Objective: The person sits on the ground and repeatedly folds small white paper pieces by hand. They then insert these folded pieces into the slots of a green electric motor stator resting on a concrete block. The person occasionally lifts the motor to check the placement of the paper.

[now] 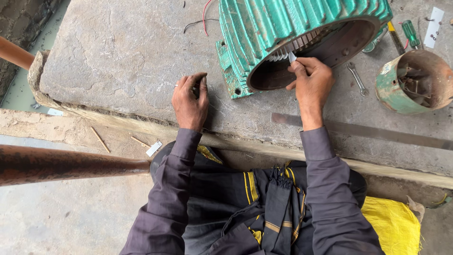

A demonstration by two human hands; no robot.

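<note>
Stone slab [118,56] w/ rough edge, outdoors, concrete floor below. Green ribbed motor housing [264,33] lies on it. Right hand [311,82] at housing mouth, fingers pinching white paper strip [292,57]. Left hand [189,100] loosely curled, resting on slab nearby.

A grey stone bench [118,61] carries a green ribbed motor housing [292,28] at twelve o'clock, and at three o'clock a spanner [357,78], a rusty green end cover [415,82] and a flat metal strip [377,132].

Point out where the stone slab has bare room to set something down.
Bare stone slab stretches left of the green motor housing, beyond the left hand. Crowded on the right: spanner, screwdriver and rusty round cover past the right hand.
</note>
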